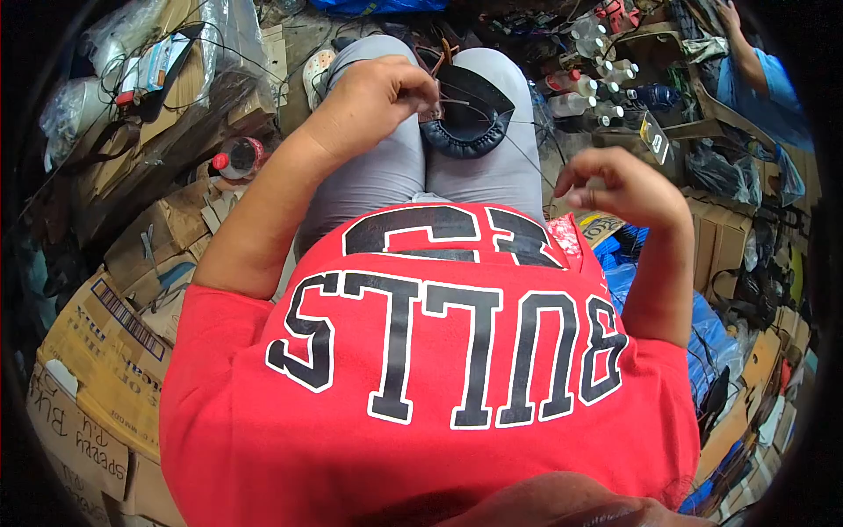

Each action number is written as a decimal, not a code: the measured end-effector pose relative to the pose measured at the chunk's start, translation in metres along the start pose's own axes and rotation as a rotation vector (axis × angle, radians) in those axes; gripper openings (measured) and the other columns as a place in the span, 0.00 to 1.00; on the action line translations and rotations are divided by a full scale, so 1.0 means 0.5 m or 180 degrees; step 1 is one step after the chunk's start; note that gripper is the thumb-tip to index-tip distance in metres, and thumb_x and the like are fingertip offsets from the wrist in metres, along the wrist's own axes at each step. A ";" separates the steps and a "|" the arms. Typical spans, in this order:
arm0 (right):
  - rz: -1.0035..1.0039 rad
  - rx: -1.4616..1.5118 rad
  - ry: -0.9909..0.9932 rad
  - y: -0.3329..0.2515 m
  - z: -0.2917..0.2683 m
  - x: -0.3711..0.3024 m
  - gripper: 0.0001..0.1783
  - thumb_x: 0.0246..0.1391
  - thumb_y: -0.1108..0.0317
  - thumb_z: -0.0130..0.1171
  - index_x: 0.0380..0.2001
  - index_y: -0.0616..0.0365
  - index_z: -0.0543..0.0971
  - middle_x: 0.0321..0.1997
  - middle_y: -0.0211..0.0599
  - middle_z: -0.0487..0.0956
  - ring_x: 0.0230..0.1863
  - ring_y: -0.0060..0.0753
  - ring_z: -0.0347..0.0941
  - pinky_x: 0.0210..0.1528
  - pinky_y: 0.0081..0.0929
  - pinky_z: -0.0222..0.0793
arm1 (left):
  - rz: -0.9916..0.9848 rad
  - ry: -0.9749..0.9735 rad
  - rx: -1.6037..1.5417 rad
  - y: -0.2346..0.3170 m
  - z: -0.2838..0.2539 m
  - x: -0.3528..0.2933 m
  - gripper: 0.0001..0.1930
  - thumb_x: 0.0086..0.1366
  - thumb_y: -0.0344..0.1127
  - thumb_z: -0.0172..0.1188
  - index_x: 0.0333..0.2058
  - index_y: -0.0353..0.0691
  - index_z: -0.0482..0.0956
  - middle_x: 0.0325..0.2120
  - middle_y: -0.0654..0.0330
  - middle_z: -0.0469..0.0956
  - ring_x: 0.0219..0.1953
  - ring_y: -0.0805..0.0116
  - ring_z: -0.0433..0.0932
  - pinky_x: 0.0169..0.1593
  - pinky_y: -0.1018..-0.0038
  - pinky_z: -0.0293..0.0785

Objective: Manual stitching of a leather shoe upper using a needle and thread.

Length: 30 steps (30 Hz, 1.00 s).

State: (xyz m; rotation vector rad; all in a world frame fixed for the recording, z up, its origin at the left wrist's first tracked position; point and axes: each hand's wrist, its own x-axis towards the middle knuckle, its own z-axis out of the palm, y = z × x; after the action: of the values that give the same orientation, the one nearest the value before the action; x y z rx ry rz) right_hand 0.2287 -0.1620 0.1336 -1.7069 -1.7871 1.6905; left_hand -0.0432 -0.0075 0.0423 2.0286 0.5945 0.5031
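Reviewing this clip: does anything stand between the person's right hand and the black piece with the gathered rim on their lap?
Nothing solid that I can see. Only a thin thread spans the gap between the right hand and the black piece.

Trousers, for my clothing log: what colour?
The trousers are light grey, best seen in the head view.

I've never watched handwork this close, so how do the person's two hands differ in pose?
The left hand is close beside the dark piece; the right hand is out past the right thigh, where a thin thread leads. The left hand sits higher in the picture, the right hand lower. Both are bare, with bent fingers.
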 end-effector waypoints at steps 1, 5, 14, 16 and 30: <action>0.0497 -0.0589 -0.0010 -0.016 0.003 -0.007 0.09 0.47 0.70 0.63 0.34 0.57 0.79 0.33 0.36 0.77 0.35 0.29 0.72 0.39 0.27 0.67 | 0.0000 -0.0034 0.0072 0.007 0.005 -0.001 0.09 0.53 0.19 0.58 0.34 0.37 0.80 0.28 0.61 0.73 0.30 0.72 0.74 0.34 0.79 0.69; -0.0650 -0.0989 0.1824 -0.001 0.014 0.031 0.12 0.45 0.70 0.64 0.35 0.57 0.79 0.37 0.37 0.76 0.36 0.34 0.73 0.40 0.30 0.69 | -0.0077 -0.0160 0.0164 0.004 0.020 0.004 0.09 0.52 0.21 0.61 0.32 0.38 0.80 0.27 0.60 0.75 0.31 0.71 0.76 0.35 0.78 0.70; -0.0446 -0.0800 0.1440 0.022 0.020 0.136 0.08 0.43 0.75 0.63 0.31 0.57 0.81 0.26 0.33 0.73 0.26 0.24 0.70 0.30 0.22 0.67 | 0.0468 0.0103 0.0575 -0.008 0.066 0.024 0.16 0.50 0.24 0.62 0.39 0.46 0.80 0.23 0.58 0.71 0.28 0.62 0.73 0.34 0.70 0.70; -0.0393 -0.0543 0.1413 0.037 0.032 0.129 0.08 0.45 0.75 0.63 0.32 0.56 0.81 0.26 0.30 0.72 0.28 0.20 0.69 0.31 0.20 0.66 | 0.0619 0.0134 0.0780 -0.019 0.078 0.023 0.17 0.50 0.24 0.62 0.40 0.48 0.80 0.22 0.58 0.70 0.27 0.61 0.72 0.33 0.69 0.69; -0.0572 0.0984 0.1691 0.158 -0.043 0.214 0.11 0.51 0.66 0.60 0.38 0.58 0.77 0.35 0.29 0.75 0.37 0.21 0.69 0.40 0.20 0.66 | 0.0887 0.0560 0.0396 -0.010 0.080 0.014 0.11 0.52 0.22 0.60 0.35 0.43 0.81 0.26 0.59 0.73 0.28 0.65 0.74 0.32 0.73 0.70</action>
State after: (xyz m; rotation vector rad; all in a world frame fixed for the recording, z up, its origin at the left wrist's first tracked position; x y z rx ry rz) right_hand 0.2548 -0.0901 0.0224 -1.6046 -1.3151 1.2107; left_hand -0.0158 -0.0279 0.0193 2.2139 0.4576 0.8352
